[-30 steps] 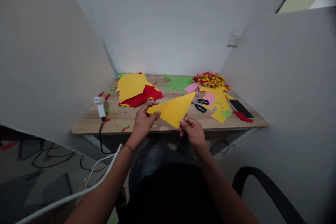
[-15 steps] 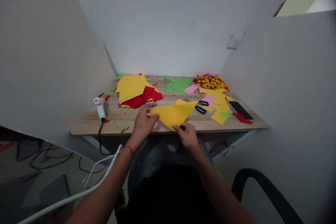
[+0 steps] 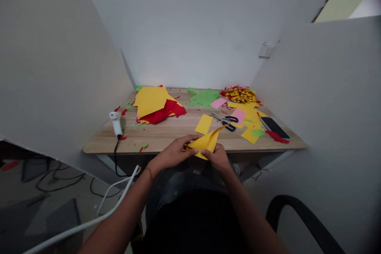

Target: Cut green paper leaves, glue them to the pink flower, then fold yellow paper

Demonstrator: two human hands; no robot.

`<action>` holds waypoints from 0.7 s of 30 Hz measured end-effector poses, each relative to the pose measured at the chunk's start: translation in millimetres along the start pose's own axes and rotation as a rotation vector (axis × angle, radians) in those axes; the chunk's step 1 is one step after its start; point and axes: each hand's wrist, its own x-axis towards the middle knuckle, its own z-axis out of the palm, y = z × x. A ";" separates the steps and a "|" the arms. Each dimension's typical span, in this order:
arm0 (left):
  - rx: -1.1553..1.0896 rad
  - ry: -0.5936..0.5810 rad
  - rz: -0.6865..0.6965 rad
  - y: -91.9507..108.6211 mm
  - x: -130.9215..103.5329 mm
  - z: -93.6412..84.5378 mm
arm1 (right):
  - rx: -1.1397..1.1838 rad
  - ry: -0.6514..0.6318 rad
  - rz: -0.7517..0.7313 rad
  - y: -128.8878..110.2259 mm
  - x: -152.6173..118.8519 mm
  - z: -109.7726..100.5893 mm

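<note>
Between both hands is a folded yellow sheet (image 3: 205, 143), paper or felt, held at the table's front edge with its pointed end toward the upper right. My left hand (image 3: 180, 150) is closed on its left corner, thumb on the near face. My right hand (image 3: 218, 156) pinches its lower edge, thumb on top and the other fingers partly hidden behind. Just beyond the sheet lies a small yellow rectangle (image 3: 204, 124). To its right rest dark-handled scissors (image 3: 228, 122), close to the tip of the folded sheet.
On the wooden table (image 3: 166, 137) lie yellow sheets (image 3: 151, 99) over red pieces (image 3: 162, 114), green scraps (image 3: 205, 99), pink rectangles (image 3: 239, 116) and a phone (image 3: 275, 127). A pile of yellow cut pieces (image 3: 241, 95) stands back right. A corded white glue gun (image 3: 116, 124) stands left.
Both hands have drawn the yellow sheet nearer and to the right, and it is now bent up more. The left hand has come closer to the right. The small yellow rectangle is uncovered.
</note>
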 end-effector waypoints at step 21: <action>-0.512 0.419 -0.181 18.0 4.7 18.4 | -0.178 0.232 -0.177 -14.2 -3.0 -13.3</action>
